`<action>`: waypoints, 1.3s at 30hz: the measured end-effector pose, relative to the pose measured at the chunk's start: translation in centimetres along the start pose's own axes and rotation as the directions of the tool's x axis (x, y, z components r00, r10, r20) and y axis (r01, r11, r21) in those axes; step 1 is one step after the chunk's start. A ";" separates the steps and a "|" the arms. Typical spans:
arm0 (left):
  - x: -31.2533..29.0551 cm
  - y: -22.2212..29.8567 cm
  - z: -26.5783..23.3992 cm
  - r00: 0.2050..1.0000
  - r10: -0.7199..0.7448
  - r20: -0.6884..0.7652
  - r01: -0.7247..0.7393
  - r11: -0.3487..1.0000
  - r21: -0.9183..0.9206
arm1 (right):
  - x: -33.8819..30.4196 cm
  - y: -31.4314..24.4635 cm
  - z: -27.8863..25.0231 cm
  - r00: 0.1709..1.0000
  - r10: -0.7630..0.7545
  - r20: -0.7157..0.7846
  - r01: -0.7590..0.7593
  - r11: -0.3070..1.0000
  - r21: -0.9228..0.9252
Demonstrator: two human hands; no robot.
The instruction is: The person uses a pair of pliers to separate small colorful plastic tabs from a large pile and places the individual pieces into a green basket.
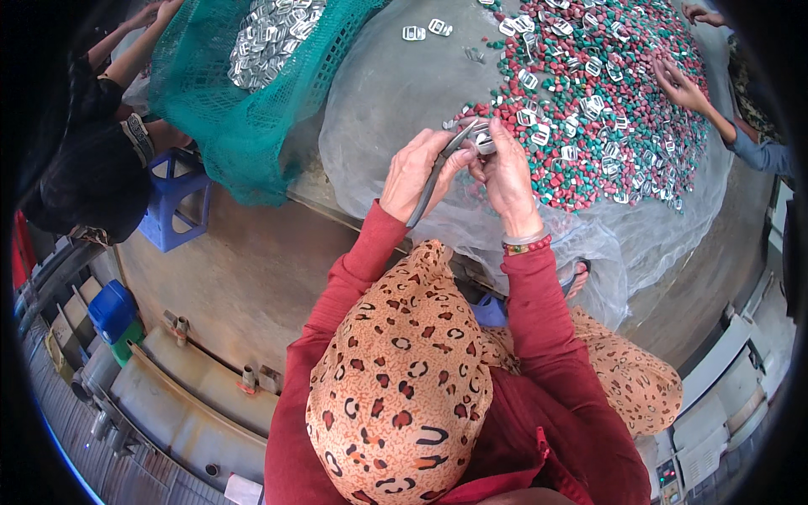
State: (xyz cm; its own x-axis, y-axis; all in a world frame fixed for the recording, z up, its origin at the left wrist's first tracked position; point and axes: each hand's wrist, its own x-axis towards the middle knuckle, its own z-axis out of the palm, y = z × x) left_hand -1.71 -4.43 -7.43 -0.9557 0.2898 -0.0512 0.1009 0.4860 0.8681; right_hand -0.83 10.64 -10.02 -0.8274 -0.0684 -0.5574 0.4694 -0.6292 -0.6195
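Observation:
My left hand [414, 172] is closed around a slim dark-grey pointed tool [431, 187], its tip reaching toward a small silver metal buckle [484, 143]. That buckle is pinched in the fingers of my right hand [510, 178], and the left fingertips come close to it. Whether the tool's tip touches the metal is too small to tell. Just beyond my hands spreads a pile of small red and green pieces [551, 172] mixed with many similar silver buckles [592, 107]. A few loose buckles [438, 28] lie on the translucent sheet [379, 93] farther off.
A green mesh net [278, 126] at the far left holds heaped buckles [273, 42]. Beside it stand a purple plastic stool [178, 198] and a person in dark clothing. Another person's hand [680, 87] hovers at the pile's right edge. Metal machinery [185, 396] lies lower left.

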 end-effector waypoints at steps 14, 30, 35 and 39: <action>0.2 2.1 0.4 0.997 -0.038 0.064 0.003 0.878 0.479 | -0.5 -1.5 -0.2 1.000 -0.020 0.015 0.025 0.913 -0.407; 0.0 -0.1 -0.3 0.978 -0.150 0.144 0.178 0.961 -0.211 | 0.3 -0.8 -0.4 0.978 0.135 0.161 -0.150 0.985 0.088; 0.1 1.3 -0.5 0.997 -0.022 0.078 -0.003 0.950 0.312 | 0.0 -1.2 -0.2 0.999 0.007 0.046 0.003 0.979 -0.202; -0.1 1.8 -0.6 0.997 -0.022 0.068 -0.011 0.892 0.452 | -0.3 -1.2 1.2 0.996 -0.089 -0.012 0.074 0.890 -0.449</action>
State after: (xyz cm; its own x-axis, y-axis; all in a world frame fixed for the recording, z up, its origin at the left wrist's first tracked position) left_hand -1.61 -4.07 -5.54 -0.9366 0.3346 -0.1044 0.2253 0.8028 0.5520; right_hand -1.57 10.47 -8.41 -0.8621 -0.0023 -0.5067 0.4950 -0.2172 -0.8413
